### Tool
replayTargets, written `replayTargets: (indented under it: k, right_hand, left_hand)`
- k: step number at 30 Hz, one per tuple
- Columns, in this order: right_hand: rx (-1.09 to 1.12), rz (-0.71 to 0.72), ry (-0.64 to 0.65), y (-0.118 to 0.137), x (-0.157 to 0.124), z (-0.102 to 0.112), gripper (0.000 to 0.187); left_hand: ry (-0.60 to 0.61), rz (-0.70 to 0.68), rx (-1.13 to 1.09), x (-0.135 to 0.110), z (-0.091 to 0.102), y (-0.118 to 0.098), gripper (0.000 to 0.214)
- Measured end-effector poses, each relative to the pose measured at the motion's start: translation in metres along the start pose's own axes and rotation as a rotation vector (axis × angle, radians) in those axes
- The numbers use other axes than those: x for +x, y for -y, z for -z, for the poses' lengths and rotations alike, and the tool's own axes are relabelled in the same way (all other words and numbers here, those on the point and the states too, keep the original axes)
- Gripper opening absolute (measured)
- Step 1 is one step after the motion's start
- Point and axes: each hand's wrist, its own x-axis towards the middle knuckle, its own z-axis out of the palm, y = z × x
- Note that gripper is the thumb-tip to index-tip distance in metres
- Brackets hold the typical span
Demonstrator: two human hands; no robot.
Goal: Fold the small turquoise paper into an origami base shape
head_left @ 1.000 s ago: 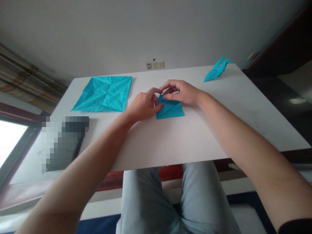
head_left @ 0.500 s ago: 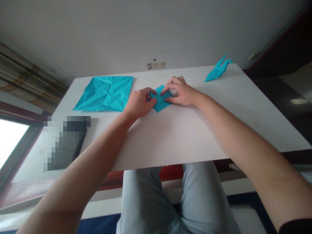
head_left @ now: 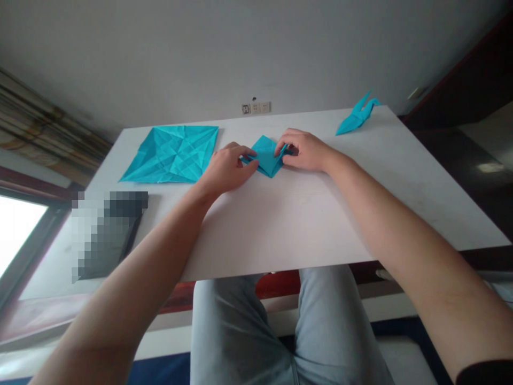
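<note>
Between my hands, in the middle of the white table (head_left: 280, 224), is a small folded piece of blue origami paper (head_left: 266, 156), roughly diamond-shaped. Its left corner is pinched by my left hand (head_left: 230, 167), thumb nearest me. At the right corner my right hand (head_left: 302, 149) closes thumb and fingers on a raised flap. Parts of both corners are hidden by the fingers. Left of my left hand lies a larger creased blue sheet (head_left: 172, 154), spread out. A folded blue paper crane (head_left: 358, 115) stands near the far right edge.
A dark flat object (head_left: 110, 235), partly pixelated, lies at the table's left. Wall sockets (head_left: 255, 108) show beyond the far edge. My legs (head_left: 236, 326) are below the near edge. A curtain (head_left: 48, 123) and a window (head_left: 20, 230) are on the left.
The folded paper has turned and shifted slightly right, and its right side is now lifted in my right hand. My right hand has moved a little right; the large sheet and crane stay put.
</note>
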Motion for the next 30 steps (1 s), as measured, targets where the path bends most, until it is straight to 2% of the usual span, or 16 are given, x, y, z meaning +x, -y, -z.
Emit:
replayTargets:
  k: [11, 19, 25, 30]
  right_hand:
    - [0.128, -0.078, 0.041, -0.001, 0.0, 0.003, 0.033]
    - [0.201, -0.076, 0.071, -0.005, 0.0, 0.009, 0.041]
    - [0.232, -0.084, 0.039, -0.006, 0.0, 0.006, 0.045]
    - [0.2, -0.127, -0.03, -0.002, 0.002, 0.0, 0.048]
  left_hand:
    - [0.037, -0.009, 0.034, 0.0, 0.001, 0.013, 0.058]
    - [0.062, 0.001, -0.002, 0.0, 0.004, 0.015, 0.058]
    - [0.08, 0.003, -0.008, 0.002, 0.003, 0.021, 0.064]
    - [0.074, 0.014, 0.02, 0.0, 0.002, 0.017, 0.069]
